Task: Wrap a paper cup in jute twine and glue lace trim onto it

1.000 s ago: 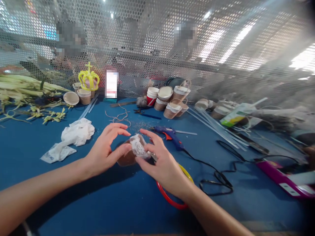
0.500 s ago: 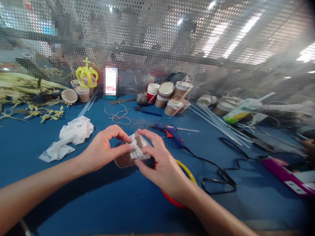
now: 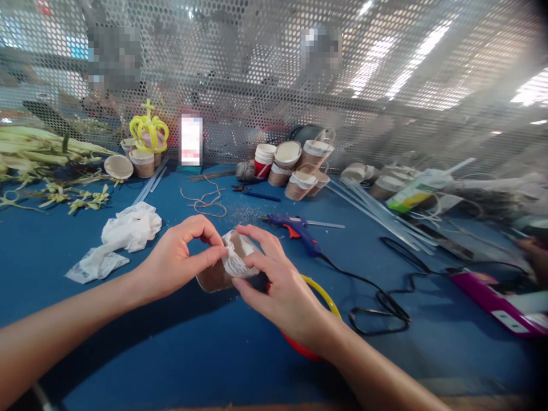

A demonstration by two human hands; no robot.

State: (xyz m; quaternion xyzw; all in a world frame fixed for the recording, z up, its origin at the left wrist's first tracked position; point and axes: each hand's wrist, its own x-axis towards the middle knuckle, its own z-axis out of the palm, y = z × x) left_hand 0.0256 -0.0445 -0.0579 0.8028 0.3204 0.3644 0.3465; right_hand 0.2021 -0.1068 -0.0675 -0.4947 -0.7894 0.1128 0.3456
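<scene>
A brown cup [image 3: 210, 279] lies on its side above the blue table, with a band of white lace [image 3: 235, 264] around its rim end. My right hand [image 3: 282, 279] grips the cup from the right, fingers over the rim and thumb underneath. With thumb and forefinger pinched together, my left hand [image 3: 180, 251] is at the lace's left edge; the fingertips hide the exact contact. To the left lies a crumpled heap of white lace [image 3: 131, 228]. Beyond my right hand rests a blue glue gun [image 3: 306, 235] with a clear stick in its back.
A yellow and red ring [image 3: 325, 297] lies partly under my right forearm. The gun's black cord [image 3: 381, 294] runs toward a purple power strip [image 3: 492, 297]. Several lace-rimmed cups [image 3: 299, 185], pliers [image 3: 257, 194], twine [image 3: 205, 202] and clear glue sticks [image 3: 377, 214] lie farther back, before a perforated metal screen [image 3: 240, 85].
My left thumb and forefinger have closed together at the lace edge, where they were apart before. The lace looks flatter against the cup. My right hand keeps its grip.
</scene>
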